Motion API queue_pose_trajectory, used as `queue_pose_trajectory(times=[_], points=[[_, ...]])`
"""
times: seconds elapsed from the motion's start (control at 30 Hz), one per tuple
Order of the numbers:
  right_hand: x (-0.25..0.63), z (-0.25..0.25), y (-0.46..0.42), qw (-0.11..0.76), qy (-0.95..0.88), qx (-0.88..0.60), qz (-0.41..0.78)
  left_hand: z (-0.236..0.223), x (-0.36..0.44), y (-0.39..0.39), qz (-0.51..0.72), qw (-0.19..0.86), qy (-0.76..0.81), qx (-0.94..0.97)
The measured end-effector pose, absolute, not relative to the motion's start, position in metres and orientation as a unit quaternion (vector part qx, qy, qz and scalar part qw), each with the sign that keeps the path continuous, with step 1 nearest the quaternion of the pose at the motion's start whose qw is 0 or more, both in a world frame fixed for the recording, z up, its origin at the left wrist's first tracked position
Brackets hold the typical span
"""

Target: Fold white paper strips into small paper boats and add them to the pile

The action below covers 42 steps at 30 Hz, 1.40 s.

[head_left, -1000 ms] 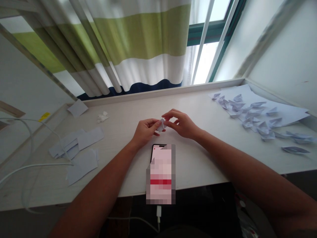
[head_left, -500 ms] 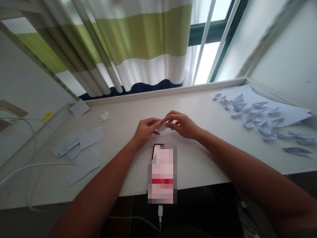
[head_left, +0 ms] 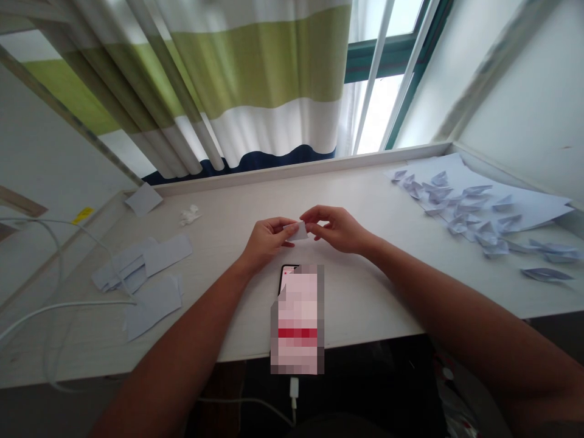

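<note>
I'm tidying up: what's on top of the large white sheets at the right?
Several small folded paper pieces lie on the large white sheets, some overlapping. The sheet area beneath them is covered.

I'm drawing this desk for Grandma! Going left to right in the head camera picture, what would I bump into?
Yellow label, paper sheet at the back left corner, crumpled white scraps, left hand, small held paper, right hand, folded paper pieces.

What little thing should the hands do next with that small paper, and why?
Maybe the right hand should pinch and press the right side of the small paper. The left hand holds the paper by its left side, the right hand's fingers are right by the other side, and folded paper shapes lie nearby.
</note>
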State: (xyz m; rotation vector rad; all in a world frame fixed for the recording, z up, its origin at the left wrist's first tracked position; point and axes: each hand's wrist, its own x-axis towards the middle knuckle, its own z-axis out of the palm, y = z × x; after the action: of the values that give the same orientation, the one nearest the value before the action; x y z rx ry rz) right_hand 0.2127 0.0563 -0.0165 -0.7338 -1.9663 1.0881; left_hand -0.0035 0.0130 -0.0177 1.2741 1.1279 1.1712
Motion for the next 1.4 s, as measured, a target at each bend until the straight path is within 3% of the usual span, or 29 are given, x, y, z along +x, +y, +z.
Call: queue_pose_trajectory(times=[0.33, 0.7, 1.2, 1.4], points=[[0.213, -0.013, 0.058, 0.385, -0.751, -0.314, 0.434, -0.015, 0.0, 0.011, 0.469, 0.501, 0.467, 0.558], [0.213, -0.021, 0.062, 0.383, -0.708, -0.245, 0.541, -0.01, -0.005, 0.012, 0.495, 0.511, 0.47, 0.522], [0.205, -0.023, 0.057, 0.413, -0.695, -0.283, 0.516, -0.012, 0.003, 0.01, 0.519, 0.459, 0.451, 0.562], [0.203, -0.02, 0.054, 0.43, -0.696, -0.293, 0.495, -0.013, 0.005, 0.008, 0.502, 0.502, 0.415, 0.569]])
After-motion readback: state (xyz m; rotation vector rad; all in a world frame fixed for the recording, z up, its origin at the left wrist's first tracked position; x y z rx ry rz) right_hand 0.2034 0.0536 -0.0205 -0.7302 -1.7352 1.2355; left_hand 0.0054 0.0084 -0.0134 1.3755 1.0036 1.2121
